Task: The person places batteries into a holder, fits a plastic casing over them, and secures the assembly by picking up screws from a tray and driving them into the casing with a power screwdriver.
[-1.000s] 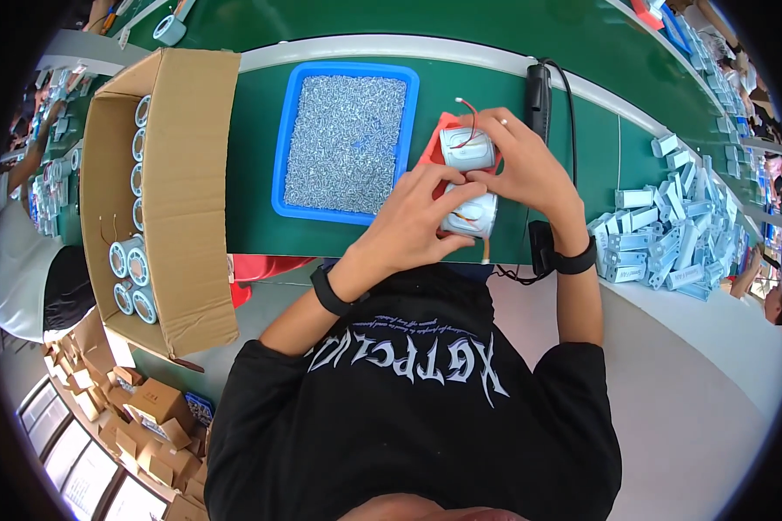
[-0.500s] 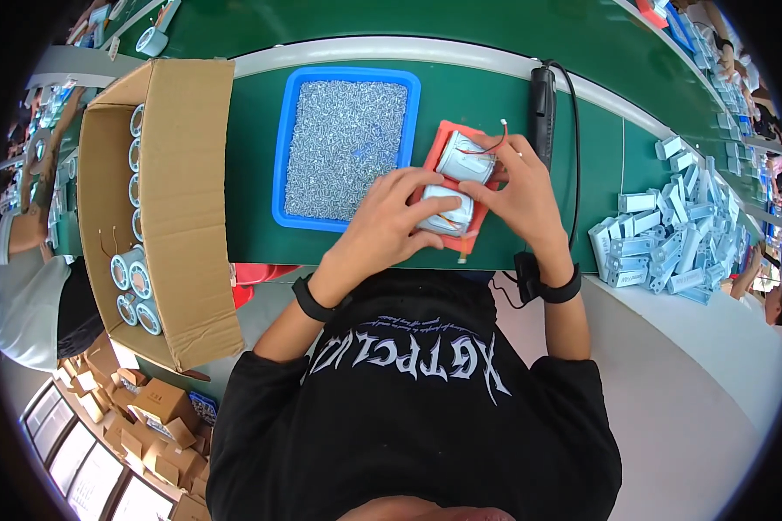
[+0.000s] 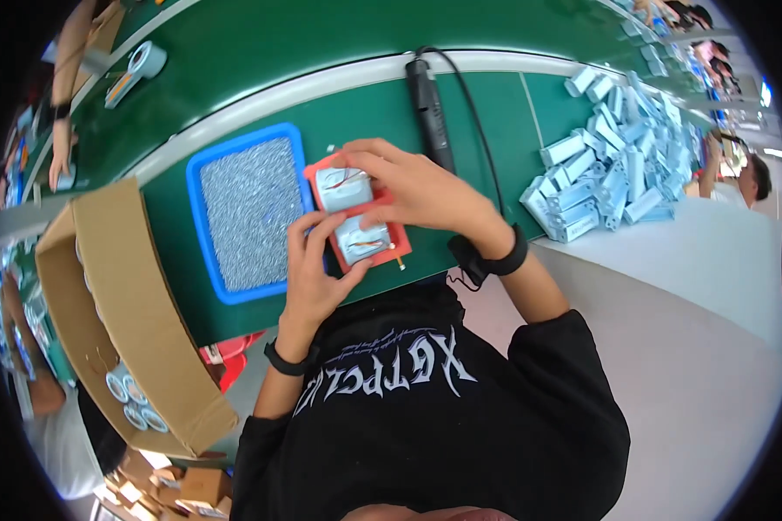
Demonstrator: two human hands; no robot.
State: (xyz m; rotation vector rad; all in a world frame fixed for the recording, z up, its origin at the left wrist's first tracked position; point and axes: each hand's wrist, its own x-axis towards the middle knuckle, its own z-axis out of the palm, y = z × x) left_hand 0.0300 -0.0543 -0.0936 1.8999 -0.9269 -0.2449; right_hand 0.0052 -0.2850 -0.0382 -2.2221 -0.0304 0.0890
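Observation:
Two pale blue rounded housings with thin wires lie side by side in a red holder (image 3: 400, 236) on the green bench. My left hand (image 3: 314, 276) grips the near housing (image 3: 362, 241), thumb at its near side and fingers over its left edge. My right hand (image 3: 417, 187) reaches across from the right. Its fingers curl round the far housing (image 3: 342, 193), with the thumb pressing low between the two. A short wire with a small white plug (image 3: 400, 264) sticks out at the holder's near right corner.
Left of the holder sits a blue tray (image 3: 197, 201) full of small metal screws. A cardboard box (image 3: 130, 269) with round blue parts stands further left. A black electric screwdriver (image 3: 428, 117) with a cable lies behind. Pale blue brackets (image 3: 613, 165) are heaped at right.
The whole view has turned, so the bench appears tilted. My right hand has closed further over the far housing. My left hand stays at the near housing, its fingers shifted to the left edge.

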